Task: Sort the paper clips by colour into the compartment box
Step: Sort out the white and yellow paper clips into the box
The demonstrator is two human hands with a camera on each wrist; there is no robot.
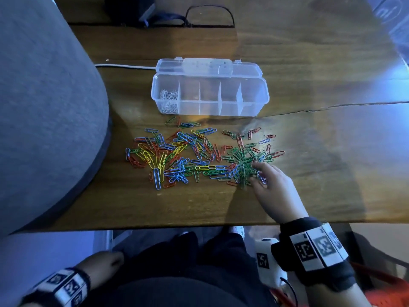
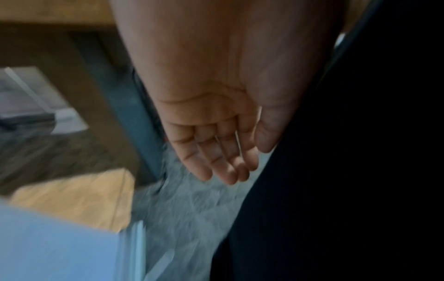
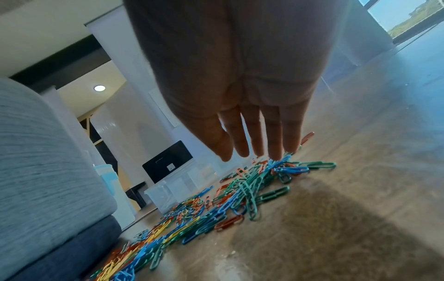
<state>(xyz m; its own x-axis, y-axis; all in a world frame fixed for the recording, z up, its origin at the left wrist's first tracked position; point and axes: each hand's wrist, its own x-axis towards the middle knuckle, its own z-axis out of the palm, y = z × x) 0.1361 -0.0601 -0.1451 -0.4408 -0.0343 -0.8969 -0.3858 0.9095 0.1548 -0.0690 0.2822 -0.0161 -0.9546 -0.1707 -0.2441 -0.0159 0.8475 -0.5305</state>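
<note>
- Wooden table (image 1: pixel 309 69) holds a big spread of clips (image 1: pixel 194 156) in red, blue, green and yellow, lying loose in front of us.
- We see our right hand (image 1: pixel 272 191) over the right end of the spread, where the green clips bunch up.
- Its fingers (image 3: pixel 273 136) are straight and a bit apart, with the tips touching the clips; we see no clip pinched.
- Our left hand (image 2: pixel 216 136) hangs down by our dark trousers (image 1: pixel 199 258), below the table edge, with loose fingers and nothing in it.
- We see the clear box (image 1: pixel 210 96) just behind the clips, with its lid (image 1: pixel 208 66) flipped back.
- White clips (image 1: pixel 169 99) lie in the box's left-most part; the other parts look bare.
- We see a grey cushion (image 1: pixel 44 107) pushing over the left side of the table, close to the left end of the clips and the box.
- A white cord (image 1: pixel 124 66) runs from under the cushion to behind the box.
- Black glasses (image 1: pixel 210 16) sit at the far side of the table, well apart from the box.
- Nothing lies between our right hand and the box but the clips.
</note>
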